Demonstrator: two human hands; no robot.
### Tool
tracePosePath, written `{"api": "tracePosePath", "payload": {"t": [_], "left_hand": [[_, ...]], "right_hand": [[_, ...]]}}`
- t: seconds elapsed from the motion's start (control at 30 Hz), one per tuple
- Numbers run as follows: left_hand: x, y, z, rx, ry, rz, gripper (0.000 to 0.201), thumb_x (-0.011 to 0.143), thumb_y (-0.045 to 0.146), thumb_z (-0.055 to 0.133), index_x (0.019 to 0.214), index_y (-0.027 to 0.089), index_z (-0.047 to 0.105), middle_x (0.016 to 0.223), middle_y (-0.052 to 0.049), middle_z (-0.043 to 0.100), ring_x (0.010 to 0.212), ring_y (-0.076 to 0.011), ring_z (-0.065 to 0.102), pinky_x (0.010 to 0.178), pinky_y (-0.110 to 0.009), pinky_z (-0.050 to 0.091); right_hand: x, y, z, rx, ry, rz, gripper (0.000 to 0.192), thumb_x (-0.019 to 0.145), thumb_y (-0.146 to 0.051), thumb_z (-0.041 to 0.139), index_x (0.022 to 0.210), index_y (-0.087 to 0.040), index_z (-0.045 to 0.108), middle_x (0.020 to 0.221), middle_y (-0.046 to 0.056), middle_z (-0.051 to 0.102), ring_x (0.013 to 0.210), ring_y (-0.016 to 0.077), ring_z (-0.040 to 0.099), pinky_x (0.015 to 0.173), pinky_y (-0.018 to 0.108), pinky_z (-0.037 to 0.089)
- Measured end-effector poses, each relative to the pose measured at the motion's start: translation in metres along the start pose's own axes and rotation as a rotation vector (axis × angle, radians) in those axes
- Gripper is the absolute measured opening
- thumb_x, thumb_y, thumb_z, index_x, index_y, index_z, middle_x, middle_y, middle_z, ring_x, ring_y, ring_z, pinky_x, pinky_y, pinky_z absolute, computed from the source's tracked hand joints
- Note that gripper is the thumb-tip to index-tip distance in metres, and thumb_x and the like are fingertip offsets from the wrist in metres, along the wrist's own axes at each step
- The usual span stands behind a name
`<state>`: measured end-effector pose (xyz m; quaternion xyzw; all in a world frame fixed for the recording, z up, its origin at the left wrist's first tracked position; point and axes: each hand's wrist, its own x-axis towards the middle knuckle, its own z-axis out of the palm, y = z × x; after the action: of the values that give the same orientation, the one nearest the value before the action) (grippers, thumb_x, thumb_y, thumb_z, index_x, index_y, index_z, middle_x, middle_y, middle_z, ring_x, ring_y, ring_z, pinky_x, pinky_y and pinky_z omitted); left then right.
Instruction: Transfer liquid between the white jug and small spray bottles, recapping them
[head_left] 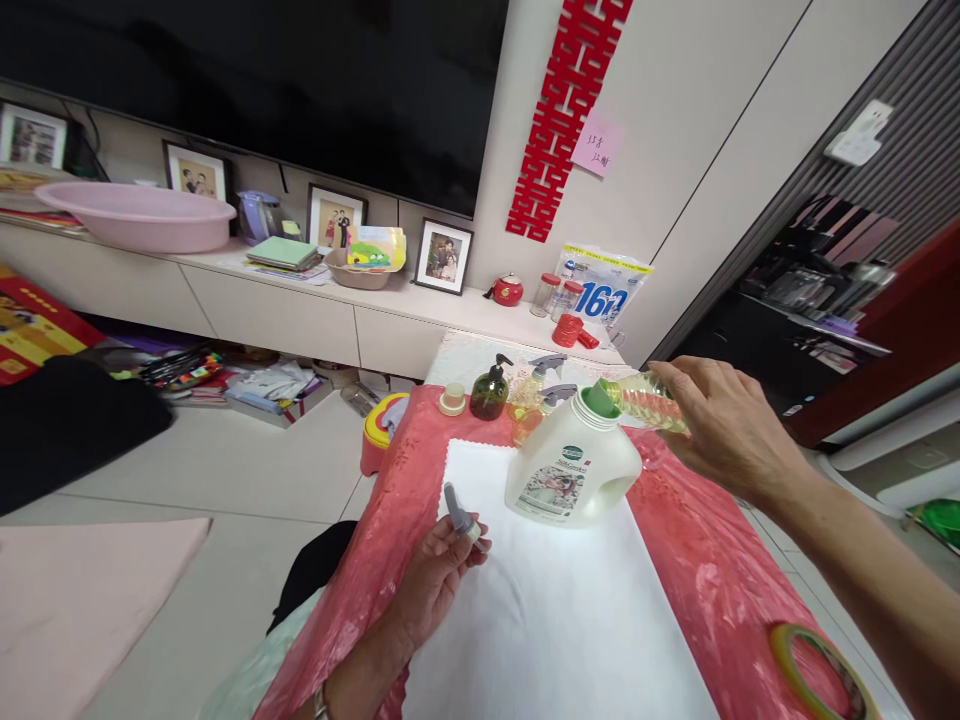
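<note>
A: What are the fingers up to?
B: Those of the right hand (716, 420) grasp a clear bottle (651, 402), tipped almost level. Those of the left hand (435, 580) pinch a grey spray head (460, 516) over the white mat (555, 620).
A: And the bottle's neck?
B: At the green spout (599, 398) of the pale jug (574, 470). That stands upright on the mat, toward the right edge of the red-covered tabletop (720, 560).
A: How far along, then?
B: The jug is uncapped and the bottle tipped, so I'd judge pouring is under way. I can't see liquid running or tell how much remains. The spray head in hand isn't on any bottle yet.
A: Farther out?
B: Near the far left corner, a round cap (452, 400) and a dark pump bottle (490, 392). Along the far side, two spray bottles (528, 422) have their heads fitted. By the right edge, at the near end, lies a tape roll (786, 650).
</note>
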<state>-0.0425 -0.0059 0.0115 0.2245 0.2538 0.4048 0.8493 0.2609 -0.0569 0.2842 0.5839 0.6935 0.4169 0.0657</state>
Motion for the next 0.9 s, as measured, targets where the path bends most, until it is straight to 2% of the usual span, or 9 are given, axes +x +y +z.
{"api": "tracePosePath", "payload": {"t": [0.9], "left_hand": [[-0.0001,-0.0010,-0.0009,-0.004,-0.011,0.000,0.045,0.063,0.034,0.097,0.099,0.016,0.076,0.096,-0.007,0.076,0.082,-0.0177,0.071,0.078,-0.032,0.052]], "right_hand": [[0.0026,0.0005,-0.0020,0.003,-0.001,-0.001,0.053,0.084,-0.019,0.053,0.138,-0.017,0.051,0.129,0.012,0.053,0.115,0.0269,0.050,0.093,0.039,0.039]]}}
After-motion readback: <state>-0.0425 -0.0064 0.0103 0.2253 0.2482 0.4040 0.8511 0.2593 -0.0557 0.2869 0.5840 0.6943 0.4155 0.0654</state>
